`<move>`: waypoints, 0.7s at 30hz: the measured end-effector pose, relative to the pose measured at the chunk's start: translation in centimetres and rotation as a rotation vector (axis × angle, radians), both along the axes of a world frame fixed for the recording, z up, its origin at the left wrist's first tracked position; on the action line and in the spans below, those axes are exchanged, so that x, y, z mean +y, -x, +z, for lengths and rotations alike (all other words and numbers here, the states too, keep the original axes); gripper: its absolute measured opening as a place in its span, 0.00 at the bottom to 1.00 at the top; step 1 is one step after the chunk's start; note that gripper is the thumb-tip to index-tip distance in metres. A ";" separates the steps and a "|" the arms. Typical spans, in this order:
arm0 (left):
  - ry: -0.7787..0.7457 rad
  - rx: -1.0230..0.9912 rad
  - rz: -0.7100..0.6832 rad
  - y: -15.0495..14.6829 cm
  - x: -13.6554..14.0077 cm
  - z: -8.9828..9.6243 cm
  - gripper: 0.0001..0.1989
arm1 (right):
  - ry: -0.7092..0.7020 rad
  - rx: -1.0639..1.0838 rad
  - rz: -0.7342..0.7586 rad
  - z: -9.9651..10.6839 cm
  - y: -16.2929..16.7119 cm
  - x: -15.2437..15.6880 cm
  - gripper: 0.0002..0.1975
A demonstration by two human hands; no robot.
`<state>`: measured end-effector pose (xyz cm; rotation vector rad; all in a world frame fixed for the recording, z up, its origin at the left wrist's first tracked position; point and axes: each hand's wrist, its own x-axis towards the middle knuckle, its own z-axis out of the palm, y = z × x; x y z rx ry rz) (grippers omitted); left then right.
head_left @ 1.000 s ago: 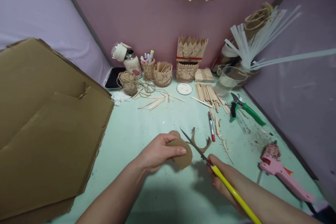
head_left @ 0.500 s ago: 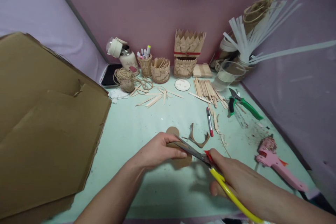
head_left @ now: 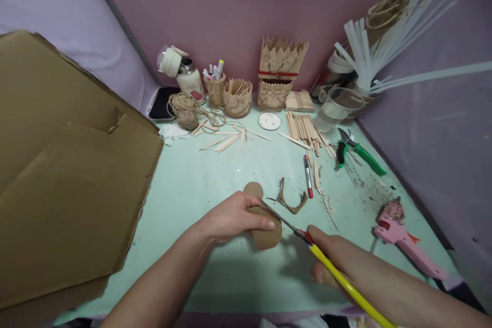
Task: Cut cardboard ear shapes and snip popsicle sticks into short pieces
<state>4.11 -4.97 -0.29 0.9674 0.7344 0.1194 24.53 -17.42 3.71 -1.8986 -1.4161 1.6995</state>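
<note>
I have the left hand (head_left: 240,218) pinched on the rounded cardboard piece (head_left: 269,238) over the mint tabletop (head_left: 203,177) and the right hand (head_left: 346,256) wrapped round the yellow-handled scissors (head_left: 326,266), so I'd rotate the card into short snips, steering the blades (head_left: 282,218) clear of the pinching fingers.

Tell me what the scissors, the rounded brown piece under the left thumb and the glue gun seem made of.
Scissors: thin, dull grey blades, probably steel; smooth, bright yellow handle, likely plastic.
Rounded brown piece: matte, plain and flat, probably cardboard.
Glue gun: smooth pink body, seemingly hard plastic; rough front, material unclear.
</note>
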 end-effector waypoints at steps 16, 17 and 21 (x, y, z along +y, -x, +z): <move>0.228 -0.092 0.285 -1.4 -1.0 0.3 0.18 | -0.099 0.124 -0.111 -3.1 0.3 -0.2 0.20; 0.218 -0.092 0.267 -1.4 -1.0 0.2 0.17 | -0.121 0.121 -0.061 -2.6 0.3 -0.2 0.20; 0.222 -0.075 0.172 -1.4 -1.3 0.1 0.16 | -0.160 0.096 0.091 -0.2 0.4 0.0 0.21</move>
